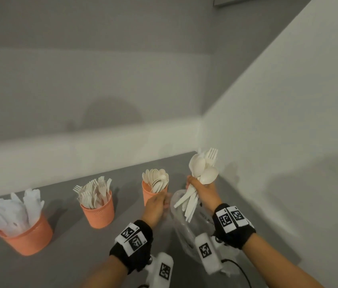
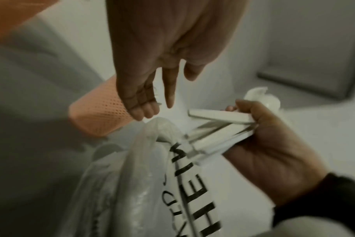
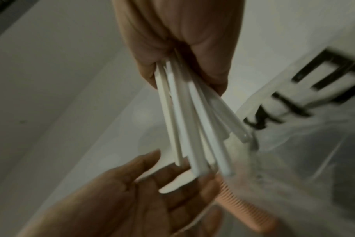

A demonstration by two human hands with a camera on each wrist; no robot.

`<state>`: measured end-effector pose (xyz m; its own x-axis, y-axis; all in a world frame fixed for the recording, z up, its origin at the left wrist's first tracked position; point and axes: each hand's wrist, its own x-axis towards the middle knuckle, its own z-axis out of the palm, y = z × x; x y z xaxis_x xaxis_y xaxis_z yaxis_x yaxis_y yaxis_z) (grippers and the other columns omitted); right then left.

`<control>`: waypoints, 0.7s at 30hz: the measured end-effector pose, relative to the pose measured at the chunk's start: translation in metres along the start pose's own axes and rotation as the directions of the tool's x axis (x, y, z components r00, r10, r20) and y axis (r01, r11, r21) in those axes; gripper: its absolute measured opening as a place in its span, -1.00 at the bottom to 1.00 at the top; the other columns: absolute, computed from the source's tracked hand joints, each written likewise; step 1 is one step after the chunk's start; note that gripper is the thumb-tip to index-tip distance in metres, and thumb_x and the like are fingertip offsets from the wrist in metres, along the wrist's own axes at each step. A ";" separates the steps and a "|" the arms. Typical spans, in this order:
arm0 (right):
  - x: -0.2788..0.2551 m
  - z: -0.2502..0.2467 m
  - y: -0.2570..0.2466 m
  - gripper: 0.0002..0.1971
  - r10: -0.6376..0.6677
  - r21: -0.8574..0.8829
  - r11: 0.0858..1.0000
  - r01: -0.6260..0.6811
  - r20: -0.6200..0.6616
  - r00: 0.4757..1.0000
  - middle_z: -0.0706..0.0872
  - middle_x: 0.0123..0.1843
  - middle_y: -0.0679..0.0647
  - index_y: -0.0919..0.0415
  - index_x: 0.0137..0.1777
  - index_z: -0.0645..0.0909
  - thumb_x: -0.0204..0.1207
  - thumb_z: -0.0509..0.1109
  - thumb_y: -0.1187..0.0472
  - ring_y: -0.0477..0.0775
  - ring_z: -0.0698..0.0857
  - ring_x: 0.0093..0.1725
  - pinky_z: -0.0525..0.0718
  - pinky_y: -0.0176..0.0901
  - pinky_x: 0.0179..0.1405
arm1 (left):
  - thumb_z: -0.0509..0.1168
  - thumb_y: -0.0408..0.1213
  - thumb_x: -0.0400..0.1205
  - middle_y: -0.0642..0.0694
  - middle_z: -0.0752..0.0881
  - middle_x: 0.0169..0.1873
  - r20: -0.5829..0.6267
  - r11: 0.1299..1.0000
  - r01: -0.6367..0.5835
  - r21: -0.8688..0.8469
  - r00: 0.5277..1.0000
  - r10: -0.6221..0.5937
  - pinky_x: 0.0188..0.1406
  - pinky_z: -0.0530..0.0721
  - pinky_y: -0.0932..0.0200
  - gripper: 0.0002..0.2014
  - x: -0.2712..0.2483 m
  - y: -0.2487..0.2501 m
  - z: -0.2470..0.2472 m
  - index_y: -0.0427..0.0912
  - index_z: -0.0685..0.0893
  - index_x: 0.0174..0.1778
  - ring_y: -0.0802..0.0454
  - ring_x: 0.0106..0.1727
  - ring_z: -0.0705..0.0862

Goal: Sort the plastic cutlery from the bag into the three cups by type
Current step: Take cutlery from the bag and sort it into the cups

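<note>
Overhead, white cutlery bundle (image 1: 202,175) fans from right hand (image 1: 202,189).

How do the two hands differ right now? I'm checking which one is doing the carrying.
The right hand grips a bundle of cutlery, spoons and a fork fanning above its fist; the left hand holds nothing. The right hand's fingers are curled tight, while the left hand's fingers are relaxed and extended. The right hand is raised over the bag; the left hand sits lower, by the spoon cup. Both wear black wristbands.
</note>
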<state>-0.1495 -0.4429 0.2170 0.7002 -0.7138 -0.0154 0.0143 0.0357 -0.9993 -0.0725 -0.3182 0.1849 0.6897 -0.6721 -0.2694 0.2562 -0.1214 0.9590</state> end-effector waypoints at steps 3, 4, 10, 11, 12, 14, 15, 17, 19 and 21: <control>0.001 0.040 0.005 -0.90 0.011 0.063 0.998 -0.014 0.050 0.999 0.66 -0.22 0.11 0.27 0.03 0.55 0.55 0.34 0.35 -0.09 0.66 -0.28 0.65 -0.43 -0.34 | -0.04 0.13 0.70 -0.09 0.60 -0.48 0.007 0.950 0.195 -0.242 0.980 -0.200 -0.27 0.51 0.11 -0.49 -0.009 0.000 -0.017 -0.22 0.60 -0.17 0.02 -0.42 0.53; 0.000 0.056 0.007 -0.82 0.014 0.085 0.996 -0.020 0.064 0.998 0.68 -0.15 0.11 0.27 0.13 0.53 0.54 0.34 0.37 -0.08 0.67 -0.21 0.66 -0.47 -0.33 | -0.07 0.15 0.69 -0.08 0.62 -0.56 0.005 0.939 0.207 -0.275 0.977 -0.214 -0.26 0.52 0.10 -0.46 -0.012 0.000 -0.024 -0.23 0.60 -0.20 0.01 -0.44 0.55; -0.016 0.134 0.027 -0.89 0.162 0.133 0.977 -0.166 0.045 0.986 0.71 -0.36 0.08 0.26 -0.11 0.59 0.41 0.45 0.35 0.06 0.69 -0.32 0.69 -0.08 -0.21 | 0.04 -0.18 0.73 -0.17 0.68 -0.40 -0.035 0.881 0.217 -0.421 0.966 -0.255 -0.40 0.64 0.16 -0.66 -0.040 -0.009 -0.074 -0.27 0.63 -0.17 -0.02 -0.40 0.65; -0.018 0.145 0.029 -0.81 0.170 0.146 0.973 -0.176 0.049 0.984 0.72 -0.29 0.13 0.31 -0.02 0.58 0.39 0.47 0.33 0.09 0.70 -0.27 0.69 -0.07 -0.17 | 0.07 -0.25 0.72 -0.19 0.68 -0.40 -0.055 0.876 0.211 -0.434 0.964 -0.259 -0.43 0.66 0.18 -0.70 -0.045 -0.012 -0.082 -0.29 0.64 -0.17 -0.02 -0.42 0.66; -0.019 0.156 0.031 -0.72 0.168 0.165 0.971 -0.175 0.055 0.984 0.72 -0.20 0.19 0.35 0.08 0.57 0.38 0.48 0.33 0.10 0.69 -0.22 0.70 -0.09 -0.16 | 0.08 -0.32 0.70 -0.20 0.69 -0.41 -0.066 0.866 0.205 -0.456 0.963 -0.263 -0.45 0.67 0.19 -0.73 -0.049 -0.013 -0.090 -0.32 0.64 -0.18 -0.01 -0.46 0.67; -0.023 0.173 0.030 -0.69 0.149 0.173 0.972 -0.162 0.087 0.985 0.70 -0.14 0.23 0.40 0.13 0.56 0.40 0.46 0.40 0.08 0.68 -0.22 0.69 -0.27 -0.30 | 0.08 -0.42 0.68 -0.22 0.71 -0.44 -0.073 0.844 0.195 -0.500 0.961 -0.265 -0.48 0.71 0.21 -0.75 -0.058 -0.013 -0.103 -0.38 0.64 -0.17 -0.02 -0.49 0.70; -0.026 0.181 0.029 -0.71 0.147 0.164 0.973 -0.165 0.116 0.982 0.70 -0.14 0.23 0.41 0.12 0.57 0.41 0.44 0.43 0.06 0.69 -0.23 0.67 -0.32 -0.37 | 0.07 -0.44 0.67 -0.25 0.73 -0.41 -0.078 0.829 0.185 -0.528 0.961 -0.264 -0.46 0.73 0.19 -0.76 -0.061 -0.013 -0.111 -0.41 0.64 -0.14 -0.03 -0.47 0.72; -0.030 0.196 0.028 -0.71 0.160 0.159 0.970 -0.187 0.165 0.973 0.72 -0.08 0.25 0.43 0.14 0.57 0.40 0.44 0.46 0.06 0.70 -0.21 0.68 -0.34 -0.37 | 0.05 -0.40 0.70 -0.30 0.75 -0.32 -0.099 0.782 0.153 -0.605 0.959 -0.264 -0.41 0.76 0.13 -0.73 -0.067 -0.012 -0.128 -0.44 0.63 -0.05 -0.09 -0.40 0.76; -0.033 0.210 0.028 -0.70 0.133 0.151 0.974 -0.167 0.212 0.968 0.74 -0.07 0.23 0.43 0.13 0.59 0.39 0.44 0.49 0.02 0.73 -0.20 0.71 -0.33 -0.30 | -0.02 -0.27 0.74 -0.34 0.76 -0.24 -0.110 0.723 0.120 -0.680 0.958 -0.263 -0.34 0.78 0.05 -0.64 -0.070 -0.010 -0.145 -0.44 0.62 0.02 -0.16 -0.32 0.77; -0.038 0.222 0.028 -0.76 0.106 0.119 0.983 -0.140 0.256 0.961 0.74 -0.16 0.13 0.39 0.05 0.61 0.39 0.44 0.50 -0.14 0.75 -0.29 0.70 -0.39 -0.32 | -0.04 -0.18 0.74 -0.33 0.75 -0.16 -0.101 0.702 0.109 -0.704 0.963 -0.250 -0.20 0.78 -0.01 -0.59 -0.075 -0.006 -0.157 -0.41 0.62 0.04 -0.18 -0.19 0.75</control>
<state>-0.0172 -0.2593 0.1978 0.8573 -0.5026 -0.1118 0.0010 0.2188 -0.9758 -0.0192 -0.1522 0.1850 0.6683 -0.5431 -0.5083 0.7315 0.3556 0.5818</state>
